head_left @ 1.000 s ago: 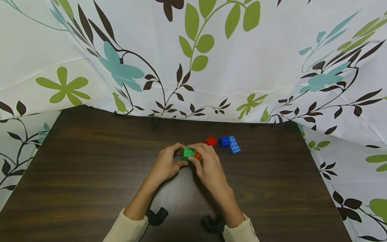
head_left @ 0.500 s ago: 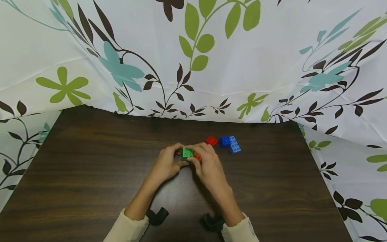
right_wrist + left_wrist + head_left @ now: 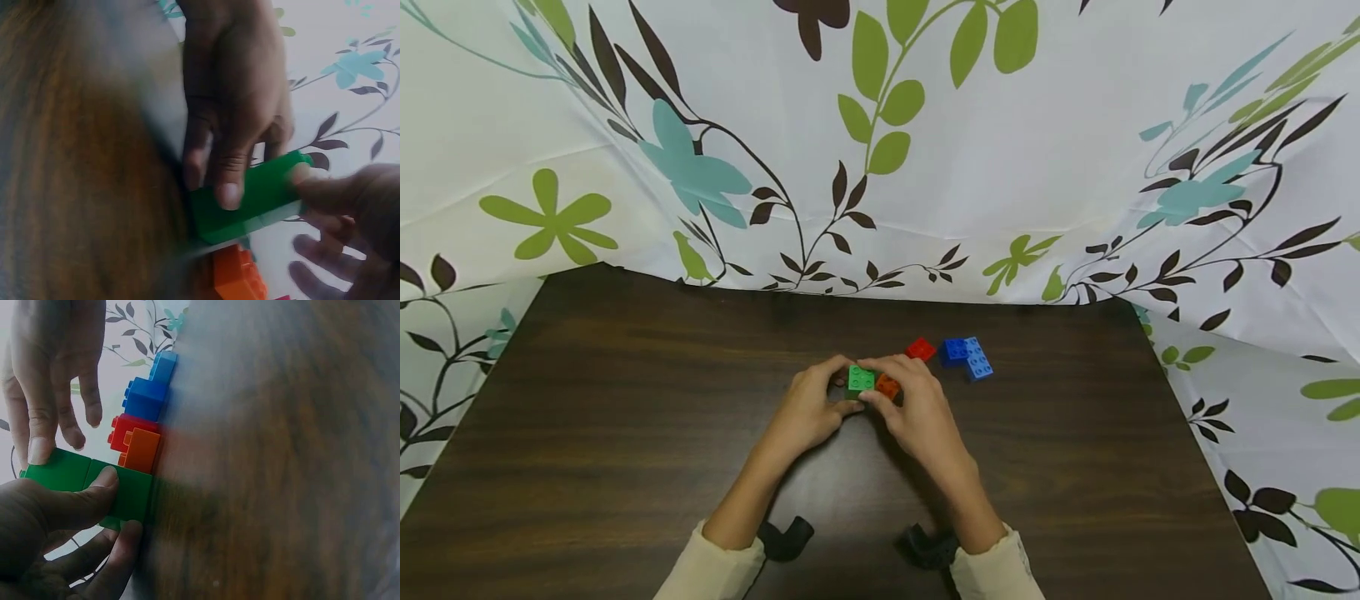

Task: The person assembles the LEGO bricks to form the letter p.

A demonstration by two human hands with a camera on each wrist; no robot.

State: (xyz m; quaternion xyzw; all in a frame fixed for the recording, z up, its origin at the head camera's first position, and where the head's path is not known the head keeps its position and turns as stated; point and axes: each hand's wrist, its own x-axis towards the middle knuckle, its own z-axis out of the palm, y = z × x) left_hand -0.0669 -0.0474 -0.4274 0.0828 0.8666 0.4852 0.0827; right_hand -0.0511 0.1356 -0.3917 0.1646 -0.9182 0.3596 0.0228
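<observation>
Cream sleeves (image 3: 711, 567) are worn — with curved black wrist mounts (image 3: 786, 543).

Brick stack (image 3: 861, 379) btwn L hand (image 3: 812, 404) & R hand (image 3: 919, 408); near brick (image 3: 887, 387) just R; far brick (image 3: 921, 349) behind that (a bit R), brick pair (image 3: 956, 352) farther R; curtain (image 3: 970, 183) behind table (image 3: 625, 417).

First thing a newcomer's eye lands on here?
Probably the bright green block stack, held by the left hand and right hand at the dark table. Then the orange block just right of it, and the red block and blue blocks farther right. Behind, the leaf-patterned cloth stands out too.
</observation>
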